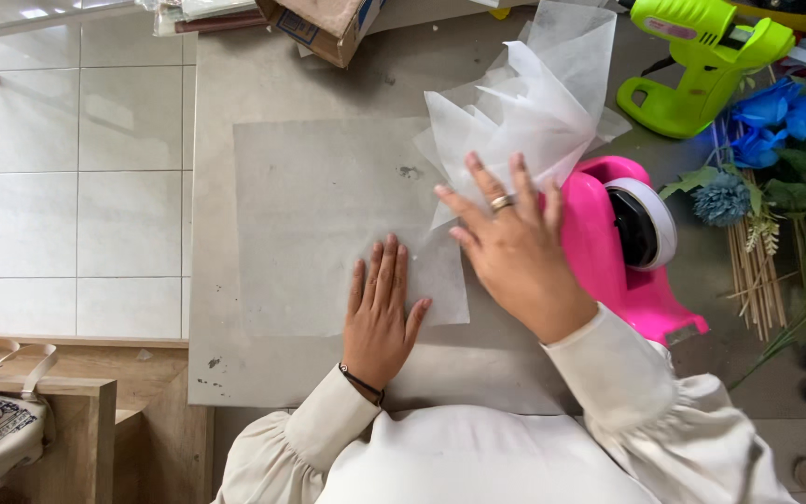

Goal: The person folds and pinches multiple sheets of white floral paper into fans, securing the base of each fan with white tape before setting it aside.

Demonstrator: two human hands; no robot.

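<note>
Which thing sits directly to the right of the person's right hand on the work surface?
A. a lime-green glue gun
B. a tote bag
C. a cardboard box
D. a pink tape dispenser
D: the pink tape dispenser stands right beside the right hand, which rests on the bunched white tissue paper; the lime-green glue gun lies farther up, beyond the dispenser.

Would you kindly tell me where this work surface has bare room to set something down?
The flat sheet is bare left of the left hand, and a grey strip of board borders the tiled floor. The right is crowded: the right hand on crumpled tissue, tape dispenser, glue gun, blue flowers.
</note>
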